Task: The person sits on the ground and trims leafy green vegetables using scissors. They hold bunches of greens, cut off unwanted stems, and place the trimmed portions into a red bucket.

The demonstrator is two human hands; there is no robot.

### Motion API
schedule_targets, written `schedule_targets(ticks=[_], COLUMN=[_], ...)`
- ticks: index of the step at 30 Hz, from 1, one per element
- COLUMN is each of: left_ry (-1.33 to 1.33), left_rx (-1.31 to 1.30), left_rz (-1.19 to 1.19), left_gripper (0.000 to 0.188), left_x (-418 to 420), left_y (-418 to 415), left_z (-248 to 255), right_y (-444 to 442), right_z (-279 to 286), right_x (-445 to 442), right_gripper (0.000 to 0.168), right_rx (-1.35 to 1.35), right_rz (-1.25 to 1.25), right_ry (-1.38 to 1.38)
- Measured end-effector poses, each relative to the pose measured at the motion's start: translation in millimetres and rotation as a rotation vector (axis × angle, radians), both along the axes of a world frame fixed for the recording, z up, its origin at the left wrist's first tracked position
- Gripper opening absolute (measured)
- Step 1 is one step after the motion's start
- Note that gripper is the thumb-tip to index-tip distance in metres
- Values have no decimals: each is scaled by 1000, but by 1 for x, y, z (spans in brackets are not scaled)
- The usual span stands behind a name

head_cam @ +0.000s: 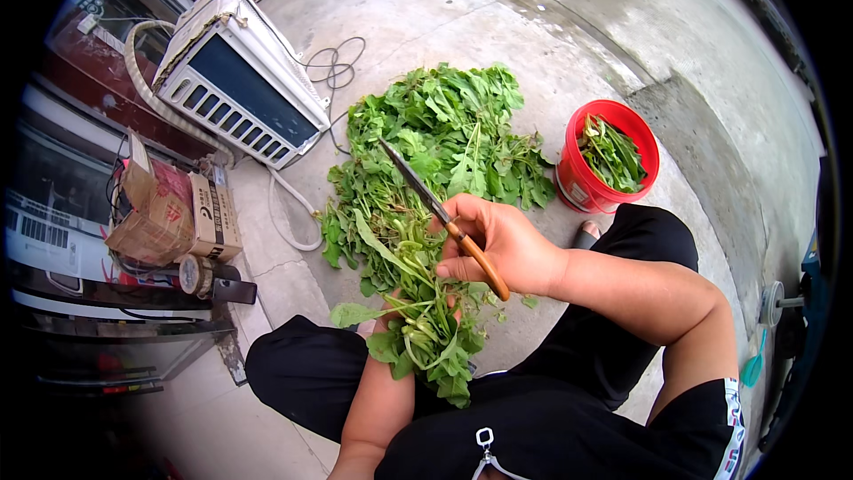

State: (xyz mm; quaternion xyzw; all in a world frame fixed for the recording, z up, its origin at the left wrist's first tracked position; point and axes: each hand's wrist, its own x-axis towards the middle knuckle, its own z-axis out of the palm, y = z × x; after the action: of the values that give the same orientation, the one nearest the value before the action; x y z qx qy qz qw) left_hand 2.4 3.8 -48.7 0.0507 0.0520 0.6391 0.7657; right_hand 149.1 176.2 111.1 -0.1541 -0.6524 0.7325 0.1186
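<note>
My right hand (510, 247) grips a pair of scissors (421, 190) with orange-brown handles. Their dark blades lie together and point up and to the left, over the greens. Below them, my left hand (392, 310) is wrapped around a bunch of leafy greens (420, 337), with cut-looking pale stems towards me. Leaves hide most of that hand. A large heap of leafy greens (433, 127) spreads over the concrete floor in front of me. To its right stands a red bucket (572, 177) with loose greens (610, 153) inside.
At the left, a white slotted appliance casing (243, 90) stands on the floor with a pale hose (293, 240) beside it. Cardboard boxes (213, 213), a tape roll (194, 275) and a phone (234, 291) sit nearby. A black cable (333, 67) lies behind the heap.
</note>
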Motion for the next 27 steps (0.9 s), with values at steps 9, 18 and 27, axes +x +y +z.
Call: schedule_targets(ticks=[9,18,27], left_ry=[73,95,150], left_rx=[24,29,232], left_rz=[-31,-17,41], left_gripper=[61,64,46], left_x=[-1,0,-5], left_y=[1,0,3], left_z=[7,12,2], right_y=[4,7,26], right_z=[-4,-8,10], right_x=[-2,1,9], right_gripper=[40,40,39], right_rx=[84,-210,-112], right_rz=[25,-24,-28], right_ry=[-155,-26,-59])
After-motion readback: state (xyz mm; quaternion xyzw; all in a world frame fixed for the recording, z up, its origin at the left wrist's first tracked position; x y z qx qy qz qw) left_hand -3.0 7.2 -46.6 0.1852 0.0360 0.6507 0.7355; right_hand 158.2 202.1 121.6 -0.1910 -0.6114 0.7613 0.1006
